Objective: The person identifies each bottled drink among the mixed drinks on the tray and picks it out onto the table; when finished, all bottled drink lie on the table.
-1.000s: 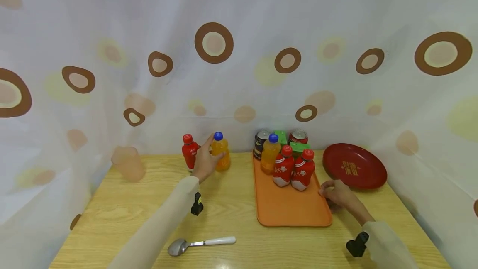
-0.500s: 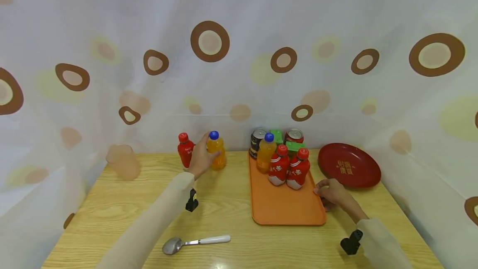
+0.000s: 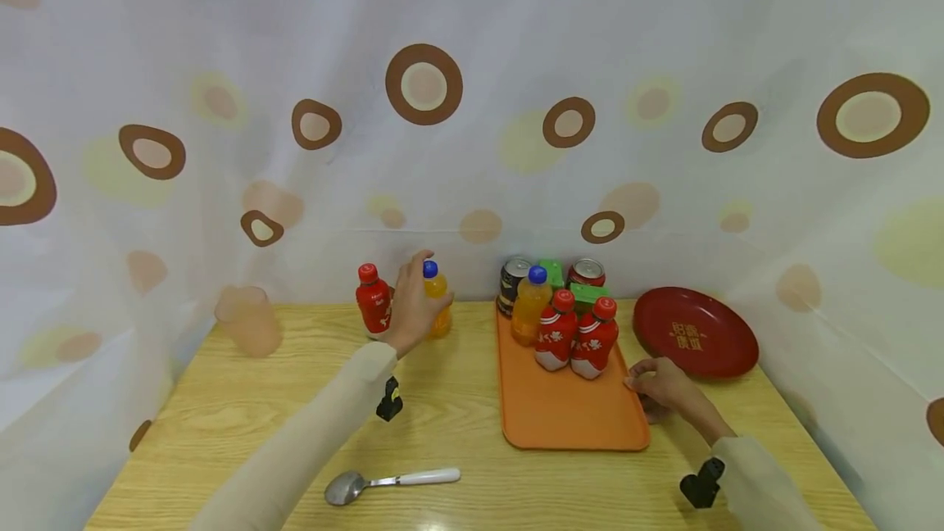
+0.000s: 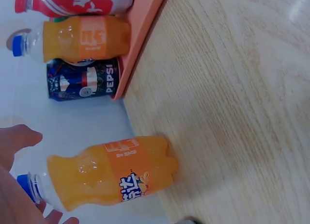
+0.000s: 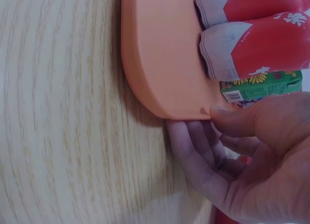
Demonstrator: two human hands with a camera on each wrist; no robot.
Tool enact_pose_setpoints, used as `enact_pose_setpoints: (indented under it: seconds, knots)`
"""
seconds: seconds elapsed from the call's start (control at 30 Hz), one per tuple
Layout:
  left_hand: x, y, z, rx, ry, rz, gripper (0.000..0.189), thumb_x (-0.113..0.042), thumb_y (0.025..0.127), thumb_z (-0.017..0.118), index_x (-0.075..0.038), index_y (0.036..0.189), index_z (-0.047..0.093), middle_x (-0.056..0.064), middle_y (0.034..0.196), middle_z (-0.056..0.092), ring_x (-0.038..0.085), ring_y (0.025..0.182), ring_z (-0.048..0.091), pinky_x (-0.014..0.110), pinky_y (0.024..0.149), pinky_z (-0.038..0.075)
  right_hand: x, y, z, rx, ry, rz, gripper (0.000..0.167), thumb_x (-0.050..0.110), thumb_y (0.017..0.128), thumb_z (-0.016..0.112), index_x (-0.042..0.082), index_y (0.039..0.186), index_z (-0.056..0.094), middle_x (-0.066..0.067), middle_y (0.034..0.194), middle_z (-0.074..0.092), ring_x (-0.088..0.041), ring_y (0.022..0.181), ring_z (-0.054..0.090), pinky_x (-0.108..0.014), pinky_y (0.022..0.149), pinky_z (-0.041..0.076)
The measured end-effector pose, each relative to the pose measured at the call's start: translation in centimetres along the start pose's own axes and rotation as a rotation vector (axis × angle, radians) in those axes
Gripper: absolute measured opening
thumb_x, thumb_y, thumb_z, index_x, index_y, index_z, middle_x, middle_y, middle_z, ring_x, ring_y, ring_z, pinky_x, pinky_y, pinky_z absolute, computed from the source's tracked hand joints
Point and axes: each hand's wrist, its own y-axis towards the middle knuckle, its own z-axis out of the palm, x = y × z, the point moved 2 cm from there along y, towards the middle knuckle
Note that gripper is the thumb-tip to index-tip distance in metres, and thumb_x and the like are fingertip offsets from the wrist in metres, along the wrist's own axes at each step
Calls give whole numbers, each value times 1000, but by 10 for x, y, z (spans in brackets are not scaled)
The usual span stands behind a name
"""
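Note:
My left hand (image 3: 410, 311) is beside an upright orange Fanta bottle (image 4: 116, 170) with a blue cap. Its thumb (image 4: 24, 136) stands apart from the bottle, and the other fingertips show behind the cap. A red bottle (image 3: 374, 301) stands just left of that hand. On the right, my right hand (image 3: 667, 388) pinches the side rim of an orange tray (image 3: 575, 416), thumb on top and fingers under the edge. The tray holds two red bottles (image 3: 556, 333), another orange bottle (image 3: 531, 311), a Pepsi can (image 4: 82, 81), a red can (image 3: 587, 272) and green cartons (image 5: 261, 86).
A dark red plate (image 3: 696, 333) leans at the back right, beyond my right hand. Toward the front lies a spoon (image 3: 428, 477) with a white handle. A translucent pinkish cup (image 3: 248, 320) is at the back left. A patterned curtain (image 3: 479, 105) encloses the wooden table (image 3: 243, 408).
My left hand's fingers have spread and lifted slightly near the orange bottle's cap, covering more of the bottle. The right hand keeps its hold on the tray. The head view shifts slightly.

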Motion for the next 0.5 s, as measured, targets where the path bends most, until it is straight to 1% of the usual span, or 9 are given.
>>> enact_pose_setpoints:
  seconds: [0.13,0.2,0.27,0.37,0.43,0.5]
  knots:
    - [-6,0,-2,-38,28,68,66,-10,95,76,-7,152,44,22,150,45,42,132,51,58,111,47,1,1,0,7,9,-4,23,9,105,60,-11,115,61,-8,80,71,-19,65,71,-35,57,63]
    - [-8,-1,-1,-64,58,119,62,-11,95,76,-5,149,47,22,147,47,42,131,50,58,112,45,2,0,-1,12,17,-1,23,9,105,60,-12,115,60,-8,80,70,-19,66,71,-36,58,63]
    - [-9,-2,0,-88,108,185,58,-10,94,76,-3,145,50,22,145,48,43,132,49,59,115,40,2,0,-1,18,23,-3,24,9,105,60,-13,116,60,-8,80,70,-20,66,71,-37,58,64]
    - [-12,-5,3,-132,173,301,52,-8,92,78,-1,138,55,22,140,51,43,133,47,62,117,34,2,0,-2,22,16,-6,26,10,106,59,-13,117,59,-8,81,71,-19,67,71,-37,59,64]
    - [-14,-6,5,-146,188,375,49,-6,91,78,0,134,57,21,138,52,41,134,47,62,118,33,1,0,-2,26,10,-10,26,10,106,59,-14,118,59,-8,82,71,-20,67,71,-37,59,64]
    - [-16,-8,7,-152,167,432,46,-4,89,78,1,131,59,21,136,53,40,132,49,61,116,35,0,1,-1,24,5,-3,26,10,106,59,-13,118,59,-8,82,71,-19,67,71,-37,59,64]
